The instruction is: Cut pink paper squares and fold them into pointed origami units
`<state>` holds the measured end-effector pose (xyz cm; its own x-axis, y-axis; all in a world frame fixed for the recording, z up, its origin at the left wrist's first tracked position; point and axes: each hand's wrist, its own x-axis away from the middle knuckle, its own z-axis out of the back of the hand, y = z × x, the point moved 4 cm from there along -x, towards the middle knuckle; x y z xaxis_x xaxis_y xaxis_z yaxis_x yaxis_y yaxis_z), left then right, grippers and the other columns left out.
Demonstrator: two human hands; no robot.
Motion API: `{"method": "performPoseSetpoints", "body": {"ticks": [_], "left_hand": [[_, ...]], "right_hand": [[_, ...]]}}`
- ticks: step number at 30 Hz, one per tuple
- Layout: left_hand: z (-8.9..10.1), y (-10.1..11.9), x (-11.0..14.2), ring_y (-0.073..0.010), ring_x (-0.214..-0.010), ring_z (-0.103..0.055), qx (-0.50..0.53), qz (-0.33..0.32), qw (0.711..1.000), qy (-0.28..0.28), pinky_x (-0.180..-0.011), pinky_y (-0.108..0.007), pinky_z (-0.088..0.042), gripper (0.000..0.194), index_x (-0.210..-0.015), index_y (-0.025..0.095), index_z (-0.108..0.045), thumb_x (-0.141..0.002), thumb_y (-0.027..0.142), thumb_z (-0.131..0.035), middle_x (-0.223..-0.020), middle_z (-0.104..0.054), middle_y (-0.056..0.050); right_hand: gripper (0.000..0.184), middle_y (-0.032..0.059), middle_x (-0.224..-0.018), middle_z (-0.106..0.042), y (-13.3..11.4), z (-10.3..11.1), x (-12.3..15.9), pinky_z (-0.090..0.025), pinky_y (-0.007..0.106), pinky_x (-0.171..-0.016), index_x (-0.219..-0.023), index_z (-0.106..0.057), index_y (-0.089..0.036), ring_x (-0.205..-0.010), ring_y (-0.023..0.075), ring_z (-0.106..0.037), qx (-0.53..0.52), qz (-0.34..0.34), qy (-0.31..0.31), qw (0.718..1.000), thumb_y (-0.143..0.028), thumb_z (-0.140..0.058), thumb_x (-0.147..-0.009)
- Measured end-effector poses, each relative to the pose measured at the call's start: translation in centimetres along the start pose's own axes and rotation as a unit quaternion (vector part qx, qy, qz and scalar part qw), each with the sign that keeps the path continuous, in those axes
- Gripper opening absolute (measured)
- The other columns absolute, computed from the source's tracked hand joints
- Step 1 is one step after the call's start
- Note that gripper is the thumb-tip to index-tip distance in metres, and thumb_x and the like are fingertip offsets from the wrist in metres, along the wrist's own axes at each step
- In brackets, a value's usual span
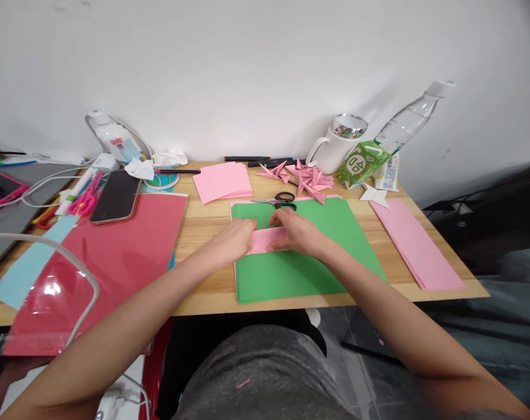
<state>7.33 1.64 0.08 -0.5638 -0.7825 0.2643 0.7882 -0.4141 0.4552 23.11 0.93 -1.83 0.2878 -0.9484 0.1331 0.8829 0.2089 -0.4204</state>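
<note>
A folded pink paper strip [265,240] lies over the green paper stack [291,274]. My left hand [237,238] is closed on its left end, fingers curled and partly hidden. At the other end, my right hand [299,233] grips the strip, its thumb on the paper and its index finger bent above. Just beyond both hands rest black-handled scissors [285,201], partly on the green sheets. Farther back are a pile of pink folded paper stars [311,178] and a stack of pink paper squares [225,181].
Pink paper strips [416,242] lie at the right edge. A white mug [335,146], a green carton [361,165] and a clear bottle [407,125] stand behind. To the left are a red paper pack [129,251], a phone [116,196], pink scissors [86,197] and a white cable [83,265].
</note>
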Motion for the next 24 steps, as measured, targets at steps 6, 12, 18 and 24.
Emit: {"method": "performPoseSetpoints", "body": {"ticks": [6, 12, 18, 24], "left_hand": [[0.7, 1.2, 1.3, -0.0255, -0.101, -0.051, -0.113, -0.055, 0.988, 0.087, -0.084, -0.038, -0.044, 0.034, -0.103, 0.014, -0.048, -0.072, 0.003, -0.056, -0.106, -0.051, -0.01], [-2.7, 1.4, 2.9, -0.0205, -0.113, -0.053, -0.062, -0.172, 0.981, 0.062, -0.096, -0.037, -0.044, 0.047, -0.118, 0.015, -0.046, -0.078, -0.005, -0.031, -0.118, -0.055, -0.011], [-4.2, 1.2, 2.8, -0.0242, -0.132, -0.04, -0.153, -0.192, 0.966, 0.083, -0.107, -0.041, -0.035, 0.049, -0.132, 0.008, -0.041, -0.085, 0.0, -0.03, -0.139, -0.047, -0.018], [-4.2, 2.2, 3.0, -0.0302, -0.128, -0.046, -0.298, -0.209, 0.929, 0.066, -0.106, -0.044, -0.037, 0.05, -0.13, 0.004, -0.047, -0.081, 0.002, -0.038, -0.133, -0.053, -0.021]], "right_hand": [[0.044, 0.0112, -0.111, -0.05, -0.3, 0.2, 1.3, -0.046, 0.039, -0.083, -0.1, -0.053, -0.019, -0.103, 0.0281, -0.05, 0.021, 0.107, 0.106, 0.988, -0.036, -0.078, -0.068], [0.007, 0.0084, -0.097, -0.058, -0.8, -1.0, 2.5, -0.05, 0.036, -0.08, -0.092, -0.062, -0.019, -0.091, 0.021, -0.056, -0.082, 0.236, 0.091, 0.964, -0.021, -0.057, -0.088], [0.019, 0.0112, -0.111, -0.06, -0.8, -2.3, 4.0, -0.052, 0.039, -0.087, -0.103, -0.06, -0.02, -0.101, 0.0216, -0.057, -0.063, 0.236, 0.133, 0.961, -0.02, -0.043, -0.095], [0.025, 0.015, -0.136, -0.051, -1.9, -3.0, 5.4, -0.053, 0.045, -0.083, -0.103, -0.057, -0.017, -0.096, 0.0249, -0.051, 0.059, 0.214, 0.136, 0.966, -0.013, -0.034, -0.095]]}}
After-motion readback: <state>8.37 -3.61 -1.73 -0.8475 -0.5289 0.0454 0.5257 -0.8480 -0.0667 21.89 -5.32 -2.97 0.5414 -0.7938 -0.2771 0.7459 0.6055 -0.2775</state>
